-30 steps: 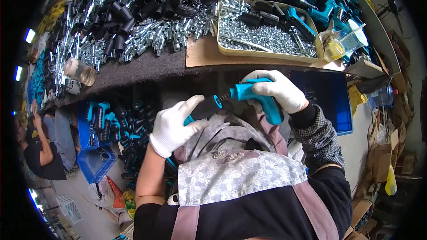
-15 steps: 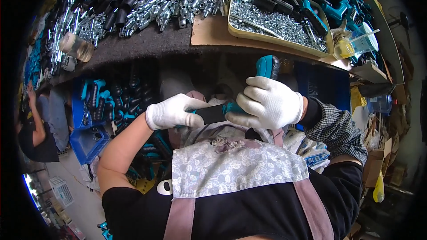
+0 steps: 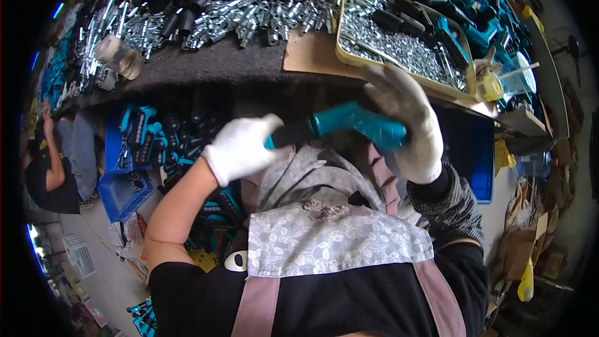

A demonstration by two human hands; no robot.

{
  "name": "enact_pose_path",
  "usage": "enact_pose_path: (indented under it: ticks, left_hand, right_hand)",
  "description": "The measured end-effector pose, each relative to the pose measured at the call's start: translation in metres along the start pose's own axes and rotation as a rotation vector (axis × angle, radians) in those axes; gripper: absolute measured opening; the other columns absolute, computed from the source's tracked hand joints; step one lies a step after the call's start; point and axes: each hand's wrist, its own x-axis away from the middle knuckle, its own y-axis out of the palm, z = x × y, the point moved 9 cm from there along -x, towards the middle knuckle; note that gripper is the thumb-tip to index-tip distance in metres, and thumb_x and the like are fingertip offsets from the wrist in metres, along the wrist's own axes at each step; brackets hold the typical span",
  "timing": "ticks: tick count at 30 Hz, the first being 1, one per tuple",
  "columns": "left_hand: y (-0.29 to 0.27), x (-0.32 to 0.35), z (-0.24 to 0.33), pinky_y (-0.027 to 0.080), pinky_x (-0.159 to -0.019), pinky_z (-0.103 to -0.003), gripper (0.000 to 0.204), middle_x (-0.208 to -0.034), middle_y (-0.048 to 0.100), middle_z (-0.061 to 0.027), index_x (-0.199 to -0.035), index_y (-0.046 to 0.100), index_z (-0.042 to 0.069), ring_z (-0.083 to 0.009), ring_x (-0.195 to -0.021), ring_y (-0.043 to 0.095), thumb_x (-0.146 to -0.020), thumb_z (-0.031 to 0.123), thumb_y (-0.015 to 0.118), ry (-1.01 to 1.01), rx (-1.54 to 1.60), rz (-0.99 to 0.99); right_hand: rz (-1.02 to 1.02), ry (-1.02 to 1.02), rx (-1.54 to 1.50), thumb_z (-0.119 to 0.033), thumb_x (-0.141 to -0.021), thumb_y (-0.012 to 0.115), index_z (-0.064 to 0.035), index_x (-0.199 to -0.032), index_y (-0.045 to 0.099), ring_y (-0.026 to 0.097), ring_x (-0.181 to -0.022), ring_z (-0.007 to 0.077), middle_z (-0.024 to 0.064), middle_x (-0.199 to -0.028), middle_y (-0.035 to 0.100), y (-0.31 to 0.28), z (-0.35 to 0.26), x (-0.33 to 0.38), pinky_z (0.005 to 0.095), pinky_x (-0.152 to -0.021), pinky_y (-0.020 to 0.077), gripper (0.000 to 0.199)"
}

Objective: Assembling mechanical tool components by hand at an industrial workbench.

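Observation:
Above my lap my left hand [image 3: 240,150], in a white glove, is closed round the dark barrel end of a teal-and-black pistol-grip tool [image 3: 355,122]. The tool lies sideways, its teal handle pointing right. My right hand [image 3: 417,128], also gloved, is raised beside the handle end with its fingers stretched out toward the bench. Motion blurs it, and whether the palm touches the handle I cannot tell. Part of the barrel is hidden by my left fingers and shadow.
On the bench ahead lie heaped metal fittings [image 3: 249,17] and black sleeves [image 3: 187,19]. A shallow tray [image 3: 343,47] holds small metal parts. A clear jar [image 3: 118,57] is at left, a cup [image 3: 519,75] at right. Below are blue bins [image 3: 125,196] and teal-black tools. A person [image 3: 53,162] works at far left.
My right hand has let go of the tool's handle and opened, rising toward the tray. The tool has turned so its handle points right. My left hand keeps its hold on the barrel end.

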Motion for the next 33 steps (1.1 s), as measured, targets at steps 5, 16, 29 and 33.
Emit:
enact_pose_path:
  ticks: [5, 16, 29, 33]
  left_hand:
    - [-0.023, 0.025, 0.036, 0.057, -0.066, -0.041, 0.034, -0.078, 0.069, -0.0141, -0.101, 0.067, 0.007, -0.0346, -0.072, 0.070, -0.075, 0.026, 0.079, 0.364, 0.233, 0.194]
    - [0.009, 0.023, -0.034, 0.057, -0.066, -0.038, 0.028, -0.081, 0.069, -0.0193, -0.095, 0.068, 0.001, -0.0332, -0.072, 0.071, -0.076, 0.016, 0.082, -0.157, 0.343, 0.497]
    - [0.054, 0.028, 0.018, 0.056, -0.071, -0.038, 0.021, -0.092, 0.070, -0.0163, -0.092, 0.068, 0.007, -0.0327, -0.088, 0.071, -0.074, 0.014, 0.076, 0.309, 0.050, 0.193]
    - [0.038, 0.008, -0.048, 0.057, -0.071, -0.039, 0.032, -0.090, 0.070, -0.0187, -0.096, 0.069, 0.001, -0.0352, -0.083, 0.070, -0.072, 0.017, 0.083, -0.155, 0.441, 0.501]
  right_hand:
    - [0.245, 0.043, -0.011, -0.034, -0.104, 0.044, 0.0104, -0.134, 0.053, 0.058, -0.125, 0.0295, 0.0218, -0.133, 0.061, -0.024, 0.035, 0.001, 0.0407, -0.111, 0.0401, 0.054]
    - [-0.016, -0.201, 0.354, -0.027, -0.099, 0.050, 0.0030, -0.120, 0.065, 0.057, -0.125, 0.0359, 0.0232, -0.130, 0.062, 0.020, 0.003, 0.001, 0.0432, -0.108, 0.0414, 0.040]
    - [-0.101, -0.141, 0.321, -0.004, -0.084, 0.060, 0.0005, -0.108, 0.069, 0.060, -0.122, 0.0340, 0.0188, -0.123, 0.067, 0.022, -0.004, -0.024, 0.0440, -0.109, 0.0417, 0.026]
    - [-0.055, -0.218, 0.323, -0.010, -0.089, 0.060, -0.0008, -0.112, 0.069, 0.054, -0.131, 0.0356, 0.0205, -0.128, 0.064, 0.028, -0.009, -0.007, 0.0468, -0.113, 0.0380, 0.026]
